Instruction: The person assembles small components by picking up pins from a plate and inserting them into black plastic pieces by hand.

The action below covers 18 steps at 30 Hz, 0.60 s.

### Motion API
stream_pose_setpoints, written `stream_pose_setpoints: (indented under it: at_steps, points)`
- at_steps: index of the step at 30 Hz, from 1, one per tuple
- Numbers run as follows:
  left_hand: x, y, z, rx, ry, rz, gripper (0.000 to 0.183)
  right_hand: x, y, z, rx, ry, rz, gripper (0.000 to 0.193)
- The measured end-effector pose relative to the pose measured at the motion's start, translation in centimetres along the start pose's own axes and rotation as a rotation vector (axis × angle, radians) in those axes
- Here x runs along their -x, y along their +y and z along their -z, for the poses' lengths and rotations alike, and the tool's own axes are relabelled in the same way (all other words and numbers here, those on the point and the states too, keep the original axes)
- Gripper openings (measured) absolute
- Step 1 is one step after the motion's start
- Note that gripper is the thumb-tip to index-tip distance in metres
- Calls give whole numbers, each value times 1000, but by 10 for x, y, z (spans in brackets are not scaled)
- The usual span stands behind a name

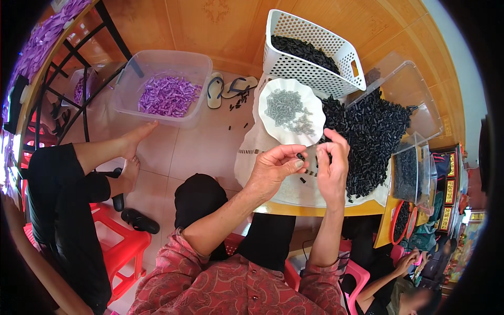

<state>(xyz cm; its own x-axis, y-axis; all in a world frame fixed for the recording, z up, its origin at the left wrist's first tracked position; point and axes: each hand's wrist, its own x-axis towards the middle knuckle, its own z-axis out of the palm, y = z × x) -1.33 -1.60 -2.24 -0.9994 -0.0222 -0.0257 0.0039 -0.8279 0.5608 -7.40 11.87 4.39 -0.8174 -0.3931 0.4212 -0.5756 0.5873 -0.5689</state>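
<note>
My left hand [278, 167] pinches a small black plastic piece [300, 156] between thumb and fingers, above the near edge of the cloth-covered table. Close beside it on the right, my right hand [334, 163] has its thumb and fingertips brought together. What they hold, if anything, is too small to make out. Just beyond both hands lies a white scalloped plate [268, 124] with small clear pieces [283, 106] heaped on it. A large pile of black pieces [370, 144] spreads over the table to the right of my right hand.
A white perforated basket [315, 79] of black pieces stands behind the plate. Clear bins [415, 86] flank the pile. On the floor are a clear tub [205, 84] of purple pieces, slippers [215, 90] and a red stool [123, 247]. People sit at left and lower right.
</note>
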Motion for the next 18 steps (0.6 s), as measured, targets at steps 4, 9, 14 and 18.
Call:
stream_pose_setpoints:
  at_steps: [4,9,14,18]
  points:
    - [0,-1,-1,169,-62,45,28,21,-18,1,-148,15,-85,6]
    - [3,0,-3,361,-58,211,26,30,-29,0,-215,68,-107,8]
    - [3,-3,-2,444,-46,278,26,35,-30,1,-193,68,-125,9]
    - [4,-1,-1,443,-36,295,26,37,-32,2,-172,60,-107,9]
